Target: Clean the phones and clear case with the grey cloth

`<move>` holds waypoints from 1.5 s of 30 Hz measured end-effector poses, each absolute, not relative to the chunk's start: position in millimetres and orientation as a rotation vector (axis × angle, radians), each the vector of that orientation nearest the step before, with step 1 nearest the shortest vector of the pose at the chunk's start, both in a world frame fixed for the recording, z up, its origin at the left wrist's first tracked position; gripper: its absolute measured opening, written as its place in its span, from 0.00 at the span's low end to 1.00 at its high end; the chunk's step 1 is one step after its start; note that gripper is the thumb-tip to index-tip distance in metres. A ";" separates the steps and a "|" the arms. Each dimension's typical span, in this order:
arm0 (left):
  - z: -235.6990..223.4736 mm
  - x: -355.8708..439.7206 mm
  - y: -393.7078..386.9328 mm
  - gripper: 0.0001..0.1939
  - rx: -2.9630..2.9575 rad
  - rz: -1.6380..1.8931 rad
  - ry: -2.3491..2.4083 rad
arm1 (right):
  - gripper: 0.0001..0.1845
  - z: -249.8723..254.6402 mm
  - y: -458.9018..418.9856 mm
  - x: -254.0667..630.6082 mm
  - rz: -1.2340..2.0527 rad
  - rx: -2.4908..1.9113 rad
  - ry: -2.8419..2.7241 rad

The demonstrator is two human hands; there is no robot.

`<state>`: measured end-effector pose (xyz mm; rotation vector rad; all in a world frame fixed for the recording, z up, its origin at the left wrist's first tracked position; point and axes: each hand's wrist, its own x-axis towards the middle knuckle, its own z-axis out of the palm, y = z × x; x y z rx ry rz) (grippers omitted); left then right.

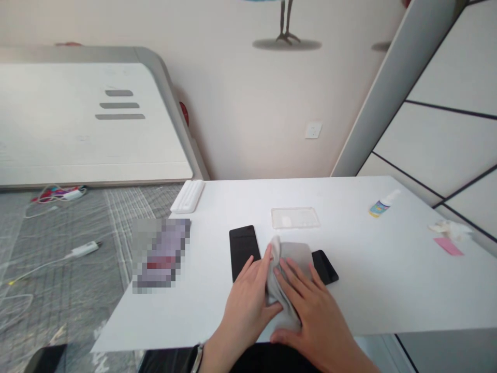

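Note:
A grey cloth (295, 252) lies bunched on the white table under both hands. My left hand (246, 295) grips its left edge, with the index finger and thumb against the folds. Fingers stretched and spread, my right hand (314, 305) rests flat on top of the cloth. A black phone (243, 247) lies just beyond my left hand and is partly covered by it. From under the cloth, beside my right fingers, sticks out a flat black object (325, 267); the rest of it is hidden. Farther back is a clear phone case (295, 217).
On the white table (373, 290) stand a small spray bottle (379, 207) at right, a crumpled tissue (452, 229) and a pink slip (449, 246). A white case (188, 197) sits at the back left corner, with a blurred purple item (171, 254) nearby. Cables (83, 249) lie left.

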<state>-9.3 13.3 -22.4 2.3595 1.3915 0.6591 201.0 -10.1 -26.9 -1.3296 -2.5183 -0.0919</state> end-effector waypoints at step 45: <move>-27.6 -14.1 19.1 0.64 2.430 0.732 1.341 | 0.51 -34.0 -26.4 239.1 -0.154 -1.439 -2.434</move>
